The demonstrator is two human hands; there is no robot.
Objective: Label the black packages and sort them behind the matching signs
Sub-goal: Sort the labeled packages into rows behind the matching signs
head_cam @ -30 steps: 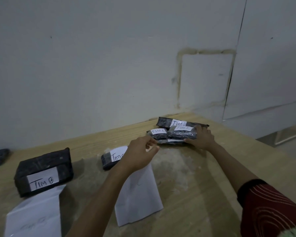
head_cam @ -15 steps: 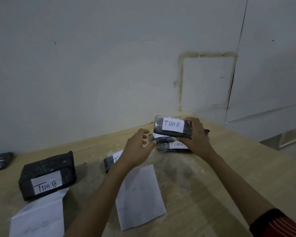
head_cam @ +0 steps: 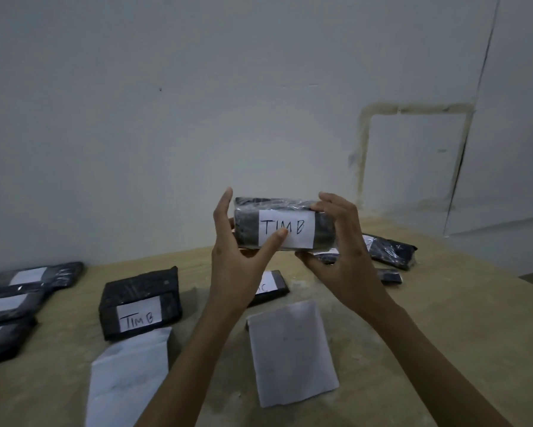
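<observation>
A black package with a white label reading "TIM B" [head_cam: 285, 223] is held up in the air above the table. My left hand [head_cam: 237, 257] grips its left end, with the thumb lying on the label. My right hand [head_cam: 340, 251] grips its right end. Another black package labelled "TIM B" [head_cam: 140, 306] lies on the wooden table [head_cam: 428, 318] behind the left paper sign [head_cam: 129, 374]. A package with a "C" label [head_cam: 272, 288], partly hidden by my left wrist, lies behind the middle paper sign [head_cam: 291, 352].
Several labelled black packages [head_cam: 21, 300] are stacked at the table's left edge. More black packages [head_cam: 388, 251] lie at the back right, partly hidden by my right hand. A white wall rises right behind the table.
My right hand lifted the "TIM B" package off the right pile and brought it up toward me. My left hand rose from the table and took hold of its left end.
</observation>
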